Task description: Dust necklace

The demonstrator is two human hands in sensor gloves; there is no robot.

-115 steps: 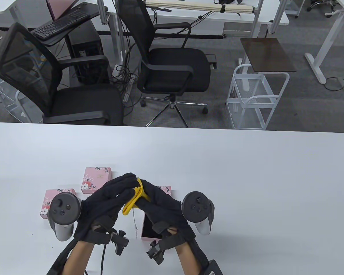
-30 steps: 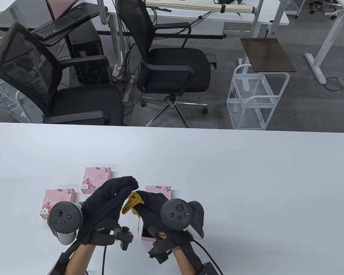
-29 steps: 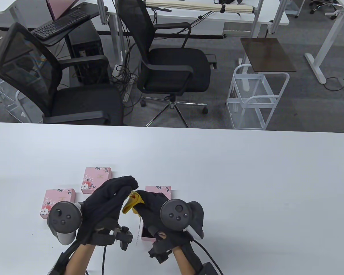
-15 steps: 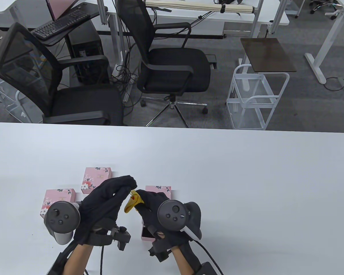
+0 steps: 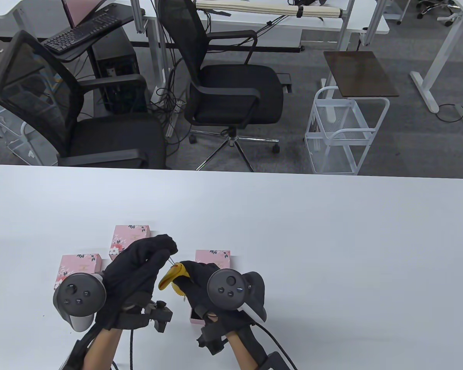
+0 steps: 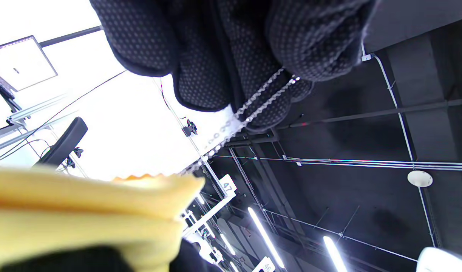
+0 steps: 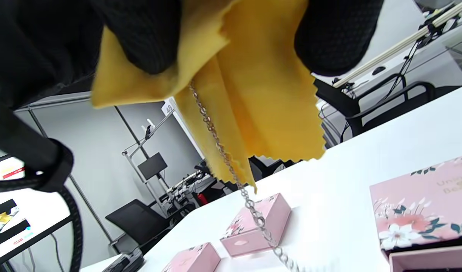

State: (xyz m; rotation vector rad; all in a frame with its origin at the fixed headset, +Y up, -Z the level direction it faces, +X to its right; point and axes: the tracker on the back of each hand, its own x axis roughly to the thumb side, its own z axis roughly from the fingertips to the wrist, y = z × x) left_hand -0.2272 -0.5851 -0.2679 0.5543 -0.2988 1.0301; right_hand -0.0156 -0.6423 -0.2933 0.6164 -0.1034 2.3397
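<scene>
Above the white surface, a person in black sensor gloves is dusting a fine silver chain. The left hand is pinching one end of the chain between curled fingertips, as the left wrist view is showing plainly. The right hand is gripping a folded yellow cloth, its fingers curling round the fabric, with the chain running out from the fold and hanging down toward the surface in the right wrist view. Both hands are hovering close together, just in front of the person, above an open pink box whose edge is peeking out beneath the right hand.

Three more floral pink boxes are sitting shut nearby: two to the left of the hands, one just behind the right hand.

The step in hand appears to be the wipe itself, with the chain being drawn through the cloth. The next move is likely calling for steady tension from the left pinch while the cloth slides along the remaining links, gently enough that the thin chain is neither kinking nor slipping free.
</scene>
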